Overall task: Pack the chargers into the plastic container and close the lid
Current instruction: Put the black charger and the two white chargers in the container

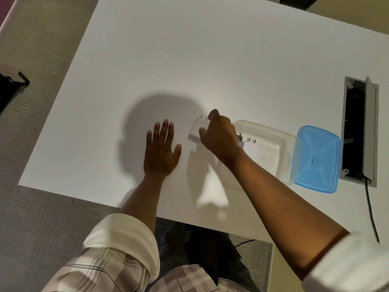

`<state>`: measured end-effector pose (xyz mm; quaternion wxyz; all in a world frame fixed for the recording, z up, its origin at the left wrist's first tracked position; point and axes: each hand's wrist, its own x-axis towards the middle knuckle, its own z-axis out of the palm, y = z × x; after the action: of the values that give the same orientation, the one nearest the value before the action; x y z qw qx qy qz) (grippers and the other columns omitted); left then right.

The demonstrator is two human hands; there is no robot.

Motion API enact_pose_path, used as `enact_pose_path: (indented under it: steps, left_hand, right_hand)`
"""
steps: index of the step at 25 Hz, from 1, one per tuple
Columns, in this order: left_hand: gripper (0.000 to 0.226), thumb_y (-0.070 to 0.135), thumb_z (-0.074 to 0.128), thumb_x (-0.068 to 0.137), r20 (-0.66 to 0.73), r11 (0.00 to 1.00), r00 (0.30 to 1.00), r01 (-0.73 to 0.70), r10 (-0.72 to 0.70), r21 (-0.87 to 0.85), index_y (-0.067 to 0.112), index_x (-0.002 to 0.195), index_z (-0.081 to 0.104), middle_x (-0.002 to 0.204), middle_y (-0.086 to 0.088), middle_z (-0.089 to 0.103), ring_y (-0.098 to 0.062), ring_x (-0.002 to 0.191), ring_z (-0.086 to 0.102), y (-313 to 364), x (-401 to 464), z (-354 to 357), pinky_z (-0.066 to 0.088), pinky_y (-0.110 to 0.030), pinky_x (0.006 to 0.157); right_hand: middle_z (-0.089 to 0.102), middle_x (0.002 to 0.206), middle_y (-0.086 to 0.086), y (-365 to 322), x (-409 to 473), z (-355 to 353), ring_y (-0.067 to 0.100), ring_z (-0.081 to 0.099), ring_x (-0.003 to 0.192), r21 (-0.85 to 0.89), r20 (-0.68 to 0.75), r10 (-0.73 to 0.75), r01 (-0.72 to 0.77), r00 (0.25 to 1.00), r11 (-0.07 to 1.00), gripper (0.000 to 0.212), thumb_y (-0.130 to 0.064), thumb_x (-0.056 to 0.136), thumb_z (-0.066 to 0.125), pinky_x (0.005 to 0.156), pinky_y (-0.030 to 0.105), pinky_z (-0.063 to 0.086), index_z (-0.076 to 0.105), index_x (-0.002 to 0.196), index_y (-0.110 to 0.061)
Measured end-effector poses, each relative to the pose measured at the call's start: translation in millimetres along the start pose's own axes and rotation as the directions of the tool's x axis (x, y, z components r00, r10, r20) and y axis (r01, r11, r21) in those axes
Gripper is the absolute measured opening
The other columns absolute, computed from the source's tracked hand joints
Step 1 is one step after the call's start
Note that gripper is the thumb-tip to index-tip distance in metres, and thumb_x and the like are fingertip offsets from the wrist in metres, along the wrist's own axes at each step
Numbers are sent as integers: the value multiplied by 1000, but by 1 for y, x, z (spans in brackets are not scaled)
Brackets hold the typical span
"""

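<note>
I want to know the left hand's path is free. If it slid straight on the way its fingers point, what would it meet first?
Nothing, as far as the picture shows: the left hand lies flat, fingers pointing away across bare table. The white charger held by the right hand sits off to its right, probably outside that line.

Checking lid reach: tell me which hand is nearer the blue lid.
Right. The right hand grips a white charger left of the container; the left hand lies flat, farther from the lid.
</note>
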<state>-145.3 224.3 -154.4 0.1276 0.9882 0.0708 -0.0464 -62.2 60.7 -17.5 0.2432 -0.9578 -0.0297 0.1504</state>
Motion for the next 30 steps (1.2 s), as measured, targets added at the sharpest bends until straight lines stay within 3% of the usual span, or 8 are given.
enact_pose_path:
  steps: [3, 7, 14, 19, 24, 30]
  left_hand:
    - [71, 51, 27, 99, -19, 1000, 1000, 6, -6, 7, 21, 159, 4, 169, -2, 5, -24, 156, 2, 0, -2, 3, 11, -49, 126]
    - [72, 52, 28, 98, -27, 1000, 1000, 7, -7, 0, 21, 159, 5, 169, -2, 5, -23, 156, 3, -1, 0, 4, 12, -49, 126]
    - [72, 52, 28, 98, -37, 1000, 999, 8, -8, 2, 21, 159, 7, 168, -2, 8, -23, 156, 6, -2, 0, 5, 13, -49, 126]
    - [71, 52, 26, 99, -27, 1000, 1000, 1, -1, 16, 20, 159, 5, 169, -2, 5, -24, 156, 3, -1, -1, 6, 12, -49, 126]
    - [70, 47, 28, 99, -1, 1000, 1000, 17, -17, 26, 16, 159, 8, 168, -7, 7, -27, 156, 5, 5, -3, 5, 12, -50, 126]
    - [72, 44, 27, 98, 31, 1000, 999, -19, 19, -8, 8, 158, 8, 168, -11, 7, -27, 156, 5, 46, -30, 15, 13, -50, 126]
  right_hand:
    - [58, 116, 23, -11, 15, 23, 42, 60, 104, -36, 151, 125, -121, 981, 992, 51, -28, 86, 62, 75, 37, 43, 39, 125, -4]
    - [46, 128, 21, -9, 22, 44, 43, 57, 111, -133, 166, 149, -128, 975, 983, 66, -33, 86, 65, 86, 43, 47, 32, 137, -6]
    - [43, 124, 19, -8, 11, 55, 42, 63, 98, -145, 156, 96, -73, 983, 987, 63, -18, 81, 65, 69, 34, 42, 36, 134, -4]
    - [45, 121, 20, -7, -19, 46, 43, 60, 102, -111, 222, 75, -51, 972, 993, 64, -18, 77, 70, 82, 41, 52, 40, 133, -12]
    - [48, 121, 17, -14, -60, 21, 38, 63, 97, 0, 115, -42, 42, 992, 999, 66, -25, 79, 70, 75, 36, 52, 40, 137, -18]
    - [49, 121, 16, 9, -97, -12, 35, 61, 97, -13, 8, -84, 84, 996, 996, 64, -31, 81, 67, 73, 35, 52, 39, 137, -18]
